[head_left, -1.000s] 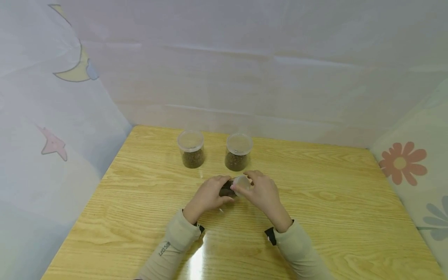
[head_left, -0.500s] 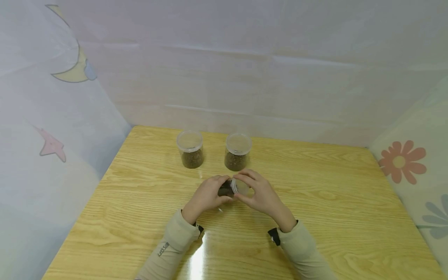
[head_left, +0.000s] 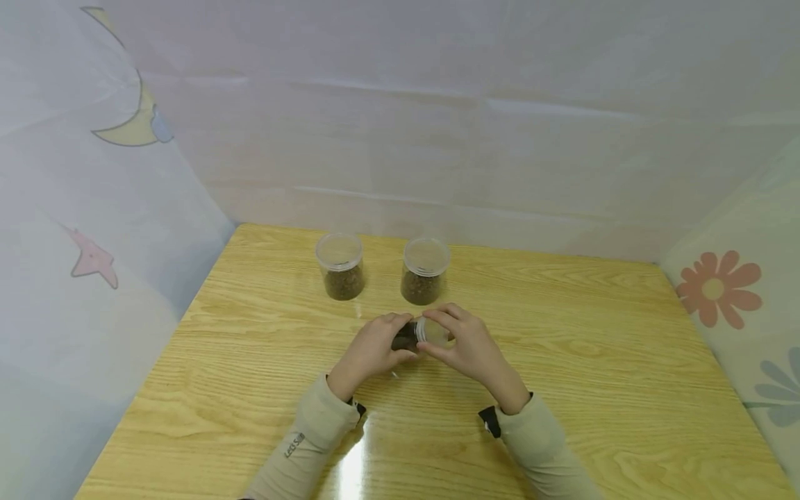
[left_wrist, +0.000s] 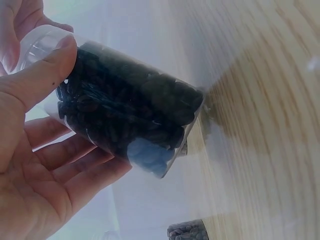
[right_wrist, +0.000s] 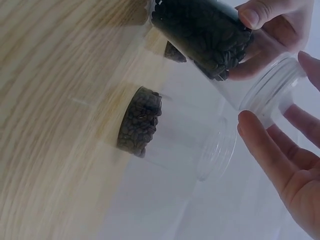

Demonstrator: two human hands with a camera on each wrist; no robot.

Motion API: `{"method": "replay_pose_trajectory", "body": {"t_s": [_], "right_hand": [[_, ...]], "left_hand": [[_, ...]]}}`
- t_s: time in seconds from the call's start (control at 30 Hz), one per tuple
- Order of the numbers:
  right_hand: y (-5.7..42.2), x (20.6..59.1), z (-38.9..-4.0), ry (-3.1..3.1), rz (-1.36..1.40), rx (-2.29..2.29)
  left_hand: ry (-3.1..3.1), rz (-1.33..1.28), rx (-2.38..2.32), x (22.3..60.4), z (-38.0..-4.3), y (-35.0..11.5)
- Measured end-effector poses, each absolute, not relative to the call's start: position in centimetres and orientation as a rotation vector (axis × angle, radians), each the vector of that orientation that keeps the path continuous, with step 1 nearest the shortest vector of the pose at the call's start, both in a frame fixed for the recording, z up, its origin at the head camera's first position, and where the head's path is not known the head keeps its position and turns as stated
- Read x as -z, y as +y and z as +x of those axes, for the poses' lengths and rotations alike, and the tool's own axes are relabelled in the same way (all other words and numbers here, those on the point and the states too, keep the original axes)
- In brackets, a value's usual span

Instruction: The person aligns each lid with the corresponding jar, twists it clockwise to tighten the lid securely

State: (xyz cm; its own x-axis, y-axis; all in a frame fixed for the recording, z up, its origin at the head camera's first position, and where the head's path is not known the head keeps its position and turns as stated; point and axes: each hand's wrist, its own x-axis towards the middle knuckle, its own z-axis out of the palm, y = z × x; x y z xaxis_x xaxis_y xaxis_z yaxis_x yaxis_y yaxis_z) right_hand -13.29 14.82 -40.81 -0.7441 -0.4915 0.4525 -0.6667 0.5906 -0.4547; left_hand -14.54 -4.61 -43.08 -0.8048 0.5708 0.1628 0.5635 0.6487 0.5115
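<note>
My left hand [head_left: 369, 347] grips the body of a clear plastic jar [left_wrist: 125, 100], thumb on one side and fingers on the other. Dark beans [right_wrist: 205, 32] that look like coffee beans fill much of it. The jar leans in my hands, its top toward the right. Around its clear screw lid [right_wrist: 272, 90], the thumb and fingers of my right hand [head_left: 473, 348] pinch the rim from opposite sides. The lid sits on the jar's mouth.
Behind the hands stand two more lidded clear jars, a left one [head_left: 340, 267] and a right one [head_left: 425, 272], each partly filled with dark beans. The wooden table [head_left: 594, 361] meets pale cloth walls [head_left: 400, 139] at the back and sides.
My right hand's fingers have come down from the lid's far side to close round its rim, and the hand has turned slightly. My left hand keeps its hold on the jar.
</note>
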Motion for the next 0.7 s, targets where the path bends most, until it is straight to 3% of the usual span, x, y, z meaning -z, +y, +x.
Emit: {"method": "replay_pose_trajectory", "body": {"t_s": [0.7], "right_hand": [[13.6,40.6,-12.8,-2.647,0.596,-0.820]], "left_hand": [[2.838,0.976,-0.918,43.1,-14.4,-4.4]]}}
